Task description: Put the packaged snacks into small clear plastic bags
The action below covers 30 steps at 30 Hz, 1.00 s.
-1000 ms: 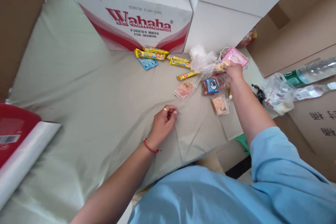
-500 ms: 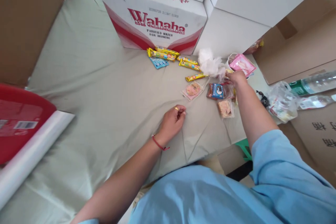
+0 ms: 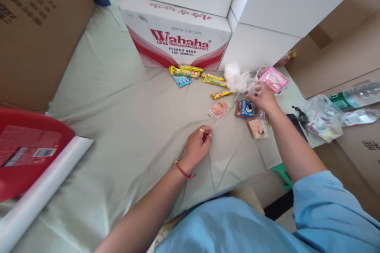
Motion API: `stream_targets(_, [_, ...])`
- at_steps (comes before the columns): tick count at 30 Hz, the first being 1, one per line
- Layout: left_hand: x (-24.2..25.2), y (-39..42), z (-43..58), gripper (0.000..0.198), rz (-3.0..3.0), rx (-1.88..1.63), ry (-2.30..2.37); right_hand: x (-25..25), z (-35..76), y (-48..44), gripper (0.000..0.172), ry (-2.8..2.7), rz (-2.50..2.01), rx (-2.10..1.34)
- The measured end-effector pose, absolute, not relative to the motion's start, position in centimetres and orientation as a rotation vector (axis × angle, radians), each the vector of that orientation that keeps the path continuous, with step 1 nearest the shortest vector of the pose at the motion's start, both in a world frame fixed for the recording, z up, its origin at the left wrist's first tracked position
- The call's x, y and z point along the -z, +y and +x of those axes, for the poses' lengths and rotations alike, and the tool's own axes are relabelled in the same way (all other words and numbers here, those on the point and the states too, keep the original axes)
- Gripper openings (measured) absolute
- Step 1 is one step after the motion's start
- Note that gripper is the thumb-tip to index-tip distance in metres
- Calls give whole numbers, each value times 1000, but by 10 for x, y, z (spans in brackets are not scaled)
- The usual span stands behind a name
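Note:
My left hand [image 3: 197, 146] rests on the cloth, its fingers loosely curled in with nothing visible in them. Just beyond it lies a round biscuit in a clear pink wrapper [image 3: 219, 108]. My right hand [image 3: 263, 97] hovers over the snacks, thumb and fingers apart, beside a crumpled white plastic bag [image 3: 236, 78]. Under and in front of it are a blue-and-brown snack packet [image 3: 245, 108] and a wrapped pale crispy square [image 3: 257, 127]. A pink packet [image 3: 273, 80] leans on a white cup [image 3: 261, 72] behind the hand. Several yellow-wrapped snack bars [image 3: 185, 72] lie farther left.
A Wahaha water carton [image 3: 181, 45] stands at the back, with white boxes [image 3: 268, 0] beside and above. Plastic bottles [image 3: 358, 94] and a clear bag [image 3: 323, 120] lie right. A red container [image 3: 32, 150] and white roll [image 3: 47, 189] are left, below a brown carton [image 3: 38, 43].
My right hand has moved left and nearer, off the small packet by the cup, to above the blue-and-brown packet. The left hand keeps its place. The whole view has shifted slightly.

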<state>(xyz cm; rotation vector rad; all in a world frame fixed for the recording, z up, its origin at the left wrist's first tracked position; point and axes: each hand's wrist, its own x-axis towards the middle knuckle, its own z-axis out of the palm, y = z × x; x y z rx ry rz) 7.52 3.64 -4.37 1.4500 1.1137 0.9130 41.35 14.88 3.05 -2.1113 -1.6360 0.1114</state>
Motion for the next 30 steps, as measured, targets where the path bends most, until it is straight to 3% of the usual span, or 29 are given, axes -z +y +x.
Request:
stream_targets(4, [42, 36, 75, 16, 1310, -996, 1065, -38, 396, 139, 14, -1241, -1989, -253])
stream_targets(7, [39, 38, 73, 18, 1180, -1034, 1002, -49, 373, 110, 26, -860, -1634, -710])
stream_targets(12, [29, 40, 69, 46, 1119, -1029, 910, -39, 298, 49, 39, -620, -1388, -1296])
stream_targets(16, [27, 39, 67, 61, 1043, -1048, 838, -12, 245, 19, 36, -649, -1455, -1328])
stream_targets(21, [33, 43, 67, 65, 901, -1017, 752, 0, 221, 3, 32, -1106, -1536, -1162])
stream_targets(30, [38, 57, 62, 30, 756, -1110, 936, 4, 244, -13, 39, -1059, -1570, -1305])
